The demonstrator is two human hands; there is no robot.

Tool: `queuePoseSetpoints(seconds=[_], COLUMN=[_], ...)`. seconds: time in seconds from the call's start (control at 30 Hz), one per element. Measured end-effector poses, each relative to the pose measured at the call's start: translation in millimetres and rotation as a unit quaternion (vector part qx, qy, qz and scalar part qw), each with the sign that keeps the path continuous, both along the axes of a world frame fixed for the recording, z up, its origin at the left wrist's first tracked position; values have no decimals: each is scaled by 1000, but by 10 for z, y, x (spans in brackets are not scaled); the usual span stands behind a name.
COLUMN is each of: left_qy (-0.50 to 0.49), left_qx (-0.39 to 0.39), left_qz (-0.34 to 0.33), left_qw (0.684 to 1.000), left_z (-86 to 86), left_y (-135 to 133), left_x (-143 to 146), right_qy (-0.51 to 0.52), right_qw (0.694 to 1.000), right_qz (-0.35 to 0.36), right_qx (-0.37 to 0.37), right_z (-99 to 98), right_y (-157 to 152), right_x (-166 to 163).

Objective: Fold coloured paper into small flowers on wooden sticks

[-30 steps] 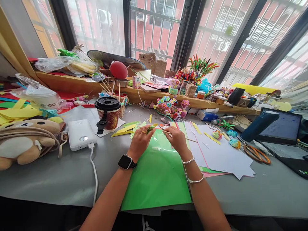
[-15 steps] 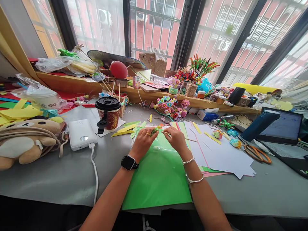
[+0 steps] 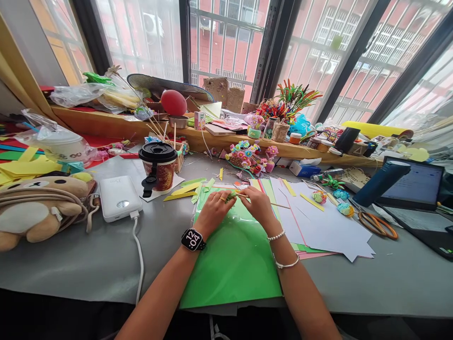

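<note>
My left hand (image 3: 213, 211), with a smartwatch on its wrist, is closed in a pinch round a small green and yellow paper roll (image 3: 231, 194). My right hand (image 3: 257, 203), with bead bracelets at the wrist, is closed on a thin wooden stick (image 3: 279, 205) whose tip meets that roll. Both hands hover close together over the far end of a green sheet (image 3: 231, 264) lying on the grey table (image 3: 88, 264). Yellow and green paper strips (image 3: 186, 189) lie just left of the hands.
A lidded coffee cup (image 3: 158, 166), a white power bank (image 3: 118, 198) with its cable, and a plush bear (image 3: 37, 208) sit to the left. White paper sheets (image 3: 325, 226), orange scissors (image 3: 378, 225), a dark bottle (image 3: 380, 182) and a laptop (image 3: 419, 189) lie to the right. Paper flowers (image 3: 247, 158) crowd the wooden ledge.
Both hands have drawn closer together, the left shifting right toward the stick. The left wrist has turned so the watch face shows.
</note>
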State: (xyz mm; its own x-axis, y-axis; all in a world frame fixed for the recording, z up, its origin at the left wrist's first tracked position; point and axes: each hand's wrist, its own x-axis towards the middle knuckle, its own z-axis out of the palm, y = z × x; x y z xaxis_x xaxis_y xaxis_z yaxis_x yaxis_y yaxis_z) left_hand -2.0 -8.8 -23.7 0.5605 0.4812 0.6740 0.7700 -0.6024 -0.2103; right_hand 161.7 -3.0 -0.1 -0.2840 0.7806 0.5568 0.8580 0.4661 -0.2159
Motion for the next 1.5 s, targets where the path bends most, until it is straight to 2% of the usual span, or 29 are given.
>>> queuePoseSetpoints(seconds=[0.43, 0.57, 0.67, 0.73, 0.83, 0.97, 1.07, 1.13, 1.2, 1.33, 1.5], left_qy=[-24, -88, -183, -267, -376, -475, -500, -506, -514, -537, -534], left_qx=[-8, -10, -59, -108, -191, -338, -430, -466, -479, -476, -514], left_qz=[19, 38, 32, 4, -70, -156, -227, -257, -264, -263, -245], left_qw=[999, 995, 981, 958, 904, 798, 717, 679, 660, 644, 625], left_z=[-20, -19, -6, 13, 49, 69, 77, 92, 114, 150, 166], left_y=[19, 13, 8, 3, -3, 2, 11, 9, 2, -14, -3], left_x=[-11, -31, -45, -49, -41, -20, -20, -30, -42, -58, -106], right_qy=[24, 41, 67, 85, 102, 135, 152, 151, 158, 195, 201], right_qw=[1000, 999, 997, 994, 987, 980, 978, 977, 975, 961, 957], right_qz=[19, 12, 35, 67, 117, 138, 138, 142, 149, 186, 204], right_qx=[-4, -2, -14, -31, -51, -52, -46, -45, -49, -62, -38], right_z=[28, 24, 38, 58, 92, 111, 104, 97, 92, 93, 99], right_y=[-31, -15, -14, -23, -44, -51, -34, -19, -7, 13, 29], right_x=[-27, 1, 21, 26, 21, 21, 44, 62, 77, 105, 144])
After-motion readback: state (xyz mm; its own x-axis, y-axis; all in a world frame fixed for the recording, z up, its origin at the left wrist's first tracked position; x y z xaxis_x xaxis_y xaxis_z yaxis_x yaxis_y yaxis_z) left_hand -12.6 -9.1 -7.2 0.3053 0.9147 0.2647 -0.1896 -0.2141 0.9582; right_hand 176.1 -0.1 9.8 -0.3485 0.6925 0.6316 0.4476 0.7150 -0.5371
